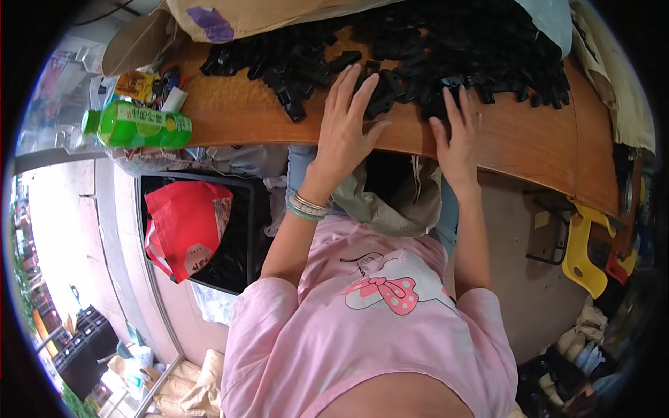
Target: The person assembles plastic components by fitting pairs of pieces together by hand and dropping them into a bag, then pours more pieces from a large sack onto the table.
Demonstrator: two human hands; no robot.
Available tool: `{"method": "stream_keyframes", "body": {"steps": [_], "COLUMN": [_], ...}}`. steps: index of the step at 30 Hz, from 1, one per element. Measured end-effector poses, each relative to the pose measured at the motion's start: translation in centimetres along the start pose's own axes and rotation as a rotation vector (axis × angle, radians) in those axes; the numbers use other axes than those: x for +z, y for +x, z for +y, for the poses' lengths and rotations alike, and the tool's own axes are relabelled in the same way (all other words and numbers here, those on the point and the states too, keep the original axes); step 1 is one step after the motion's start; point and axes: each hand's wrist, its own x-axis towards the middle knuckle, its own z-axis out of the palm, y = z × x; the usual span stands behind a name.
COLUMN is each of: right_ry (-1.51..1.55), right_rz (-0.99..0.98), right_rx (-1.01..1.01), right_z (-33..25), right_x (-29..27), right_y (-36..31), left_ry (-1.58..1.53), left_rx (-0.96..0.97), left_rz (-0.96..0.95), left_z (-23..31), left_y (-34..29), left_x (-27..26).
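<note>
A wide heap of small black plastic parts [460, 52] lies across the wooden table in front of me. My left hand [347, 129] rests at the near edge of the heap, fingers stretched and thumb apart, with a black part [380, 104] beside its fingers. Further right, my right hand [456, 136] reaches to the heap too. Its fingers are extended and its thumb stands off to the side, close to another black part [433, 106]. The right fingertips touch or overlap the dark parts; I see no firm grip. Below the table edge, a grey-green cloth bag [408, 216] gapes over my lap.
On the table's left lies a green bottle [143, 125]. A black bin [240, 230] with a red bag [188, 226] stands below it. Yellow plastic [582, 244] juts out under the right table end [536, 146]. Large sacks [279, 17] border the heap's far side.
</note>
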Motion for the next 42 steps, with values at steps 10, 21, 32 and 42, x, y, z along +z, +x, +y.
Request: {"method": "stream_keyframes", "body": {"steps": [10,21,32,42], "right_ry": [0.112,-0.103,-0.051,0.626], "right_rz": [0.253,0.046,0.193,-0.006], "right_rx": [0.007,-0.402,-0.195,-0.186], "right_z": [-2.0,-1.0,-1.6,-4.8], "right_x": [0.5,-0.2,-0.1,-1.9], "right_y": [0.2,0.1,-0.3,-0.1], "left_ry": [0.167,-0.84,-1.103,-1.042], "left_rx": [0.033,-0.8,-0.758,-0.817], "left_rz": [0.053,-0.006,-0.156,-0.414], "left_z": [0.0,2.2,2.0,2.7], "left_y": [0.0,-0.6,-0.3,-0.4], "left_x": [0.7,-1.4,-1.8,-2.2]}}
